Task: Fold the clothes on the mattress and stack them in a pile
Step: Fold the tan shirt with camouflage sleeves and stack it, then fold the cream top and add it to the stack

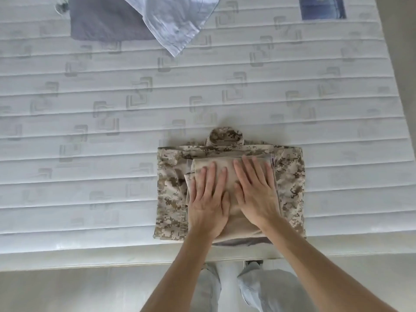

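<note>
Fingers straight: your left hand and right hand press flat, gripping nothing, on the beige garment atop the camouflage garment; unfolded shirts lie far ahead, leftward.

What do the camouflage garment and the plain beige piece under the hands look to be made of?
The folded tan-and-brown camouflage garment looks like sturdy woven cloth, perhaps cotton twill: matte, with a printed pixel pattern and stitched seams. The plain beige folded garment on it, pressed by the left hand and right hand, seems a thinner, smoother matte fabric. Exact fibres cannot be told.
</note>
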